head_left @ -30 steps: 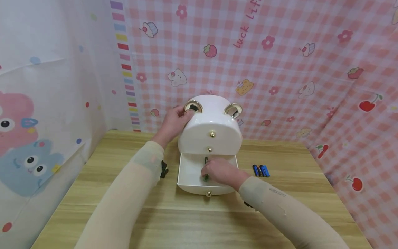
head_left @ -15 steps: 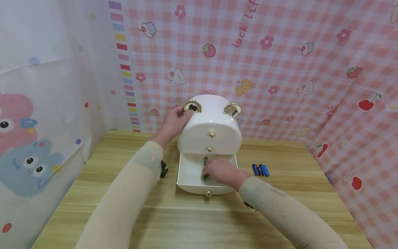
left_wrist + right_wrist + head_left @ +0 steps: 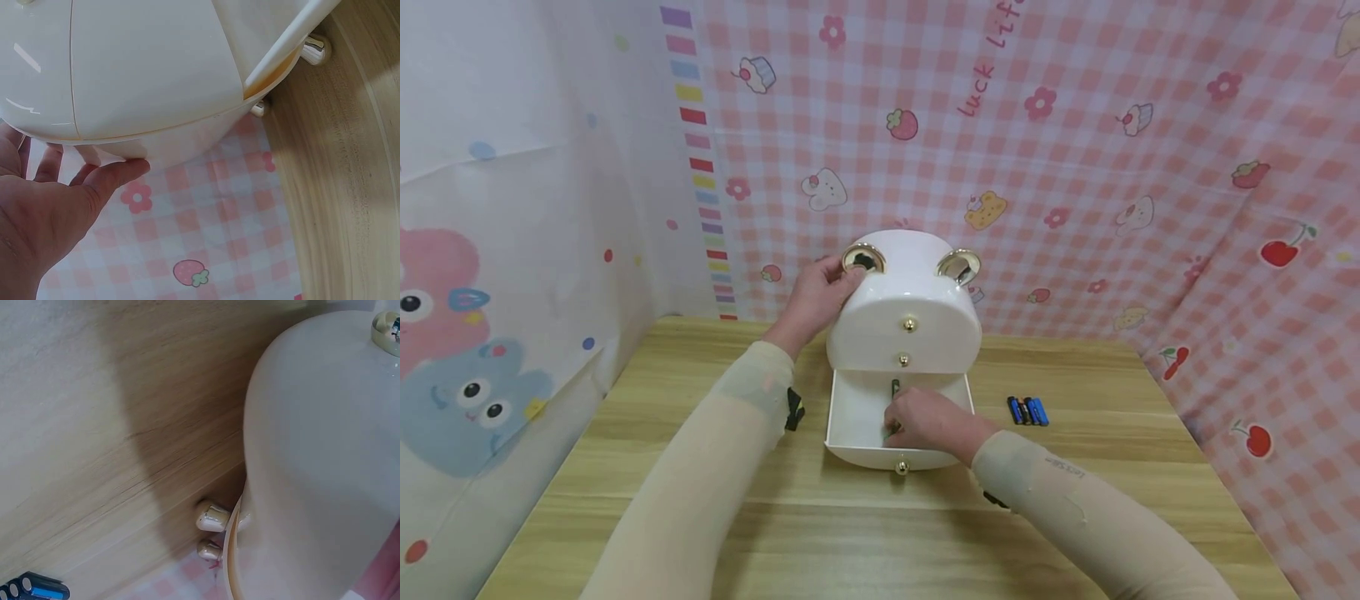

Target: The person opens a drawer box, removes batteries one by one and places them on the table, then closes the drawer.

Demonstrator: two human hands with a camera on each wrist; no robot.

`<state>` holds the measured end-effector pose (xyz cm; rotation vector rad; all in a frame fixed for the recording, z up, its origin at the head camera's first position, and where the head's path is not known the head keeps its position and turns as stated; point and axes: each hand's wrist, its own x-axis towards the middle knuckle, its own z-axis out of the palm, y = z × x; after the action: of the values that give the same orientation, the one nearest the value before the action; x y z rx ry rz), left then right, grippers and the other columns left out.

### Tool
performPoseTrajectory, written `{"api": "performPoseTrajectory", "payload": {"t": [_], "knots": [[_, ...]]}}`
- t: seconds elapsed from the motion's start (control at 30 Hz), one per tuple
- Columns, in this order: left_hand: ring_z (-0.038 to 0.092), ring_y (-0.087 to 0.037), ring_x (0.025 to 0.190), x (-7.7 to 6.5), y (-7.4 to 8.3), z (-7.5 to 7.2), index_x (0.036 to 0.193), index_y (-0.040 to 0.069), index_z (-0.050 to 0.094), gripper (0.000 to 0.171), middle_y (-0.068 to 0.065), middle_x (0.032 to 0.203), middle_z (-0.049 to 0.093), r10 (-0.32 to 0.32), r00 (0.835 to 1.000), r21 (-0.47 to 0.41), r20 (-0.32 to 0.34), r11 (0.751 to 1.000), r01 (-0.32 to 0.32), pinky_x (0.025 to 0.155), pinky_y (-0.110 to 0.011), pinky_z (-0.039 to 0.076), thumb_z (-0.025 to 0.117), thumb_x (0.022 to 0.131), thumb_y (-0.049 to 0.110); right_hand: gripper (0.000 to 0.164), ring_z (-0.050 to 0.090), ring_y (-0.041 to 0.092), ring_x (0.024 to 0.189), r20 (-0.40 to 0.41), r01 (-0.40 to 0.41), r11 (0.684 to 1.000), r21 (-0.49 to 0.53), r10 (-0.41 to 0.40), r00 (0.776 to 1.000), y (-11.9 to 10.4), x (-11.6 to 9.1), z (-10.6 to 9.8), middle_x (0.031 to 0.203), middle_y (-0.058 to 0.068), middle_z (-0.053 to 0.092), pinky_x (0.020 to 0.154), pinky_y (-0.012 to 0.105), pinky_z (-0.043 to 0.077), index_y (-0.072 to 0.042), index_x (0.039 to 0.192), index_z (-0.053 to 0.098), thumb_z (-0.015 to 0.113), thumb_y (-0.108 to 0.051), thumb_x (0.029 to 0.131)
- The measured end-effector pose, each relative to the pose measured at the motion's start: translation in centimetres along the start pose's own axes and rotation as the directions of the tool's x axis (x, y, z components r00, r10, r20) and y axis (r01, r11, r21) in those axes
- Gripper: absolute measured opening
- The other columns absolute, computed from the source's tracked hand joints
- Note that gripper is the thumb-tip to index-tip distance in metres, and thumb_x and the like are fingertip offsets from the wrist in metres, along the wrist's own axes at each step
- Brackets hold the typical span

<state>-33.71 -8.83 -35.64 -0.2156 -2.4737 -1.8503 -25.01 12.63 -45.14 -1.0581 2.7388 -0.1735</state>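
Note:
A white, rounded drawer box (image 3: 902, 287) with gold-rimmed ears (image 3: 958, 267) stands on the table, its bottom drawer (image 3: 853, 408) pulled out. My left hand (image 3: 816, 300) rests on the box's left side by the ear; in the left wrist view its fingertips (image 3: 134, 167) touch the side wall. My right hand (image 3: 925, 417) is inside the drawer, its fingers curled at a small green cylinder (image 3: 891, 431), seemingly a battery, mostly hidden by the hand. Behind those fingers lies another dark green cylinder (image 3: 895, 388).
Several blue and black batteries (image 3: 1027, 411) lie side by side on the wooden table (image 3: 850, 542), right of the box. Gold knobs (image 3: 902, 467) stick out from the drawer fronts. A pink checked cloth (image 3: 1060, 167) hangs behind.
My right hand has shifted slightly toward the drawer's front, and the green cylinder at its fingertips has become more covered. My left hand keeps its place on the box.

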Motion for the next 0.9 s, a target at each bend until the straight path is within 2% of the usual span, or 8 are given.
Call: {"api": "performPoseTrajectory", "payload": {"t": [0.1, 0.3, 0.37, 0.53, 0.67, 0.77, 0.83, 0.9], "knots": [[0.067, -0.022, 0.105, 0.0, 0.0, 0.1, 0.130, 0.007, 0.072, 0.036, -0.015, 0.124, 0.073, -0.006, 1.000, -0.006, 0.002, 1.000, 0.006, 0.095, -0.037, 0.058, 0.067, 0.107, 0.034, 0.014, 0.067, 0.009, 0.083, 0.011, -0.029, 1.000, 0.003, 0.029, 1.000, -0.1, 0.0, 0.0, 0.092, -0.003, 0.077, 0.079, 0.026, 0.059, -0.015, 0.090, 0.079, 0.085, -0.027, 0.091], [0.067, -0.022, 0.105, 0.0, 0.0, 0.1, 0.129, 0.007, 0.072, 0.036, -0.015, 0.123, 0.073, 0.002, 1.000, 0.007, -0.001, 1.000, -0.002, 0.095, -0.038, 0.058, 0.067, 0.107, 0.035, 0.021, 0.073, 0.017, 0.095, 0.044, -0.084, 0.996, 0.015, 0.083, 0.996, -0.3, 0.0, -0.2, 0.104, 0.004, 0.079, 0.089, 0.034, 0.062, -0.009, 0.104, 0.079, 0.087, -0.018, 0.088], [0.066, -0.023, 0.105, 0.0, -0.1, 0.1, 0.129, 0.007, 0.072, 0.036, -0.016, 0.123, 0.073, 0.003, 1.000, 0.010, -0.001, 1.000, -0.003, 0.095, -0.038, 0.058, 0.067, 0.107, 0.035, 0.023, 0.072, 0.018, 0.094, 0.045, -0.092, 0.996, 0.003, 0.092, 0.995, -0.3, -0.1, -0.3, 0.103, 0.005, 0.079, 0.088, 0.035, 0.061, -0.007, 0.104, 0.078, 0.089, -0.019, 0.087], [0.066, -0.024, 0.107, 0.0, 0.0, 0.0, 0.130, 0.007, 0.072, 0.037, -0.016, 0.124, 0.073, -0.002, 1.000, 0.009, -0.001, 1.000, 0.002, 0.097, -0.041, 0.058, 0.067, 0.107, 0.036, 0.019, 0.069, 0.017, 0.087, 0.031, -0.125, 0.991, -0.037, 0.127, 0.991, -0.2, -0.4, -0.4, 0.097, 0.004, 0.077, 0.084, 0.037, 0.061, -0.007, 0.098, 0.079, 0.089, -0.018, 0.086], [0.065, -0.026, 0.109, -0.1, 0.1, 0.0, 0.130, 0.006, 0.072, 0.036, -0.017, 0.125, 0.072, 0.003, 1.000, 0.018, -0.005, 1.000, -0.003, 0.100, -0.043, 0.057, 0.067, 0.108, 0.033, 0.009, 0.057, 0.014, 0.076, 0.005, -0.153, 0.985, -0.073, 0.154, 0.988, -0.1, -0.7, -0.3, 0.086, 0.000, 0.071, 0.073, 0.035, 0.056, -0.010, 0.084, 0.076, 0.085, -0.010, 0.085], [0.065, -0.026, 0.110, -0.1, 0.2, -0.1, 0.129, 0.005, 0.072, 0.036, -0.018, 0.125, 0.073, 0.010, 1.000, 0.026, -0.007, 1.000, -0.010, 0.101, -0.043, 0.056, 0.067, 0.108, 0.033, 0.018, 0.048, 0.014, 0.071, -0.015, -0.148, 0.985, -0.090, 0.148, 0.989, 0.1, -0.8, -0.3, 0.076, -0.003, 0.063, 0.064, 0.032, 0.046, -0.012, 0.073, 0.067, 0.081, -0.004, 0.081], [0.065, -0.026, 0.110, -0.1, 0.2, -0.1, 0.129, 0.005, 0.072, 0.036, -0.018, 0.125, 0.073, 0.012, 1.000, 0.026, -0.006, 1.000, -0.012, 0.101, -0.043, 0.056, 0.067, 0.108, 0.034, 0.020, 0.045, 0.015, 0.071, -0.009, -0.140, 0.987, -0.078, 0.140, 0.990, 0.3, -0.9, -0.4, 0.074, -0.002, 0.060, 0.062, 0.032, 0.042, -0.012, 0.071, 0.065, 0.079, -0.001, 0.080], [0.066, -0.027, 0.111, -0.1, 0.1, -0.1, 0.130, 0.006, 0.072, 0.037, -0.017, 0.126, 0.073, 0.012, 1.000, 0.027, -0.004, 1.000, -0.012, 0.102, -0.043, 0.056, 0.067, 0.107, 0.035, 0.013, 0.051, 0.015, 0.074, -0.002, -0.142, 0.989, -0.031, 0.142, 0.990, 0.4, -1.1, -0.6, 0.079, -0.001, 0.066, 0.067, 0.032, 0.047, -0.010, 0.077, 0.071, 0.080, -0.001, 0.080]]}}
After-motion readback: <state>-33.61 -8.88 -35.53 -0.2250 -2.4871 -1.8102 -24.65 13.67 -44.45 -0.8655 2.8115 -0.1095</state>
